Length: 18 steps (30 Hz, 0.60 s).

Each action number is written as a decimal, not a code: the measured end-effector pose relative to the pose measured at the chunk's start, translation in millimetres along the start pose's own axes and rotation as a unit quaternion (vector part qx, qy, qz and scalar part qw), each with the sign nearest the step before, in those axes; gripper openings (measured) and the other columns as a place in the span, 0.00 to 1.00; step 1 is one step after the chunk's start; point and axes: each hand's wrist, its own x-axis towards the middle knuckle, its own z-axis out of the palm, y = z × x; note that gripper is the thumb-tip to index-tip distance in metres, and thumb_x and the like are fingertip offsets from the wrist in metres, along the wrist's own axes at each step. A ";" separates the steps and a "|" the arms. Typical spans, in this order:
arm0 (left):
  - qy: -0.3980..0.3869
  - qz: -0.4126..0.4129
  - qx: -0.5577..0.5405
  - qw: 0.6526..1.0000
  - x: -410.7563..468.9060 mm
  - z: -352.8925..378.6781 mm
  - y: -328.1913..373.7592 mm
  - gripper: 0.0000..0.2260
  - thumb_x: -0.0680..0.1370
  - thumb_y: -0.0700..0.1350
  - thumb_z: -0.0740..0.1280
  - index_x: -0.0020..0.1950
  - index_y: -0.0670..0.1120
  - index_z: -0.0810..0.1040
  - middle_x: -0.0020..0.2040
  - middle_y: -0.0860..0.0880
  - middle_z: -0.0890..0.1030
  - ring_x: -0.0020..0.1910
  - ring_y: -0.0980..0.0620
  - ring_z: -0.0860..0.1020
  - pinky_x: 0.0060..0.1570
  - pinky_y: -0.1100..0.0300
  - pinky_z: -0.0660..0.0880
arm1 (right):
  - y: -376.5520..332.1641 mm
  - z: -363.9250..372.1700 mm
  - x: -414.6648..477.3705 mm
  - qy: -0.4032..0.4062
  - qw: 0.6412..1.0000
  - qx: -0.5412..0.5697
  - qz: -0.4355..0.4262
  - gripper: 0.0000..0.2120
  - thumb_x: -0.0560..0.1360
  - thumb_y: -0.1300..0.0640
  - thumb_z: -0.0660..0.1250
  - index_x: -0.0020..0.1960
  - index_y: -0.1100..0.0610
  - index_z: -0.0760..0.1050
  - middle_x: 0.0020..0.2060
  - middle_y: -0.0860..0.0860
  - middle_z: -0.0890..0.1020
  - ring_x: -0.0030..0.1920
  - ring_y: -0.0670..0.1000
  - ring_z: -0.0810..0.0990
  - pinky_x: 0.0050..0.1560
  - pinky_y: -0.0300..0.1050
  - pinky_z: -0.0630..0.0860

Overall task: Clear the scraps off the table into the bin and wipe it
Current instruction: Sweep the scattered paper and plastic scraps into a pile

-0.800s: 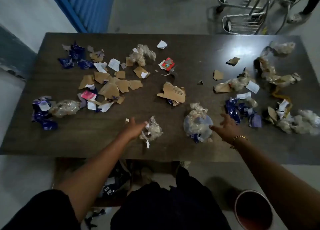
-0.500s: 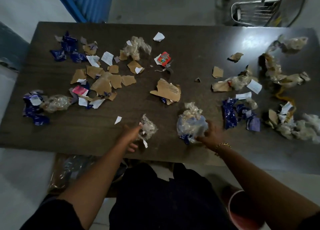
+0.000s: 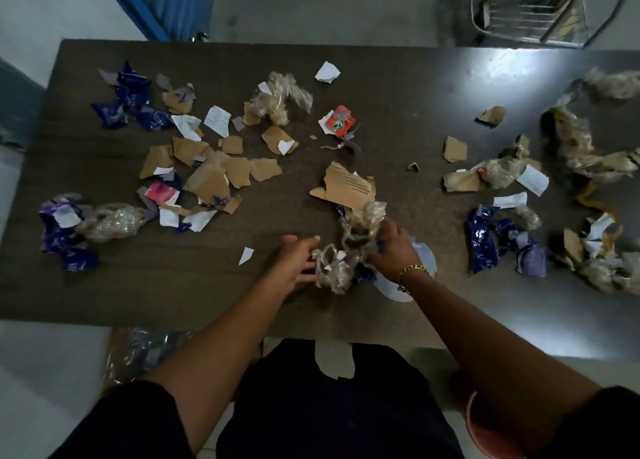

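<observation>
Scraps [image 3: 341, 256] (two plastic wads) now bunched between hands: left [image 3: 297, 261], right [image 3: 394, 250].

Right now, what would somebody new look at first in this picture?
First, the two hands close together near the front edge of the dark table: the right hand grips a crumpled clear plastic wad and the left hand touches it. Then the torn brown cardboard pieces scattered over the left half, and one small red packet standing out mid-table.
</observation>
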 end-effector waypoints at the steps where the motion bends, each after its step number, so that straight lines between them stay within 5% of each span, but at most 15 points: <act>1: -0.007 0.004 -0.004 1.000 2.6 1.1 2.0 0.17 0.83 0.47 0.67 0.68 0.48 0.65 0.62 0.41 0.76 0.56 0.43 0.80 0.47 0.47 0.81 | -5.2 1.6 3.1 0.000 1.000 0.006 -0.002 0.42 0.75 0.55 0.75 0.81 0.51 0.55 0.75 0.59 0.64 0.71 0.60 0.71 0.67 0.54 0.74; 4: -0.008 0.033 -0.018 0.999 9.2 2.2 6.5 0.26 0.83 0.48 0.68 0.78 0.48 0.62 0.72 0.40 0.74 0.67 0.40 0.77 0.61 0.42 0.80 | -18.1 0.4 10.9 -0.006 0.999 0.041 -0.002 0.44 0.74 0.58 0.75 0.82 0.50 0.53 0.77 0.58 0.63 0.74 0.60 0.67 0.69 0.57 0.71; 8: 0.021 0.098 -0.006 0.995 15.1 -6.8 8.5 0.23 0.82 0.48 0.68 0.76 0.49 0.67 0.73 0.42 0.73 0.66 0.44 0.76 0.66 0.42 0.77 | -16.2 -8.2 14.7 0.004 0.996 0.087 -0.015 0.45 0.71 0.52 0.76 0.80 0.46 0.55 0.74 0.55 0.68 0.71 0.58 0.72 0.67 0.62 0.76; 13: 0.106 0.223 0.190 0.950 16.6 -28.8 -12.4 0.17 0.81 0.48 0.70 0.69 0.47 0.75 0.66 0.47 0.77 0.59 0.50 0.78 0.57 0.53 0.76 | 2.9 -18.2 -1.9 0.084 0.994 0.059 -0.025 0.29 0.78 0.53 0.71 0.76 0.52 0.66 0.66 0.51 0.71 0.57 0.46 0.75 0.54 0.44 0.76; 16: 0.105 0.214 0.235 0.942 21.9 -38.4 -33.0 0.14 0.81 0.48 0.71 0.65 0.47 0.77 0.62 0.46 0.79 0.58 0.46 0.80 0.57 0.51 0.78 | 26.3 -9.6 -23.1 0.139 0.989 0.045 -0.003 0.18 0.79 0.52 0.68 0.68 0.53 0.72 0.60 0.53 0.77 0.56 0.50 0.77 0.54 0.47 0.76; 18: 0.088 0.142 0.172 0.971 20.3 -36.9 -39.5 0.11 0.81 0.49 0.70 0.62 0.49 0.74 0.59 0.43 0.81 0.53 0.43 0.82 0.50 0.52 0.76 | 41.1 5.9 -40.9 0.091 0.979 0.160 0.082 0.11 0.81 0.52 0.66 0.62 0.53 0.74 0.54 0.55 0.81 0.51 0.53 0.82 0.51 0.52 0.81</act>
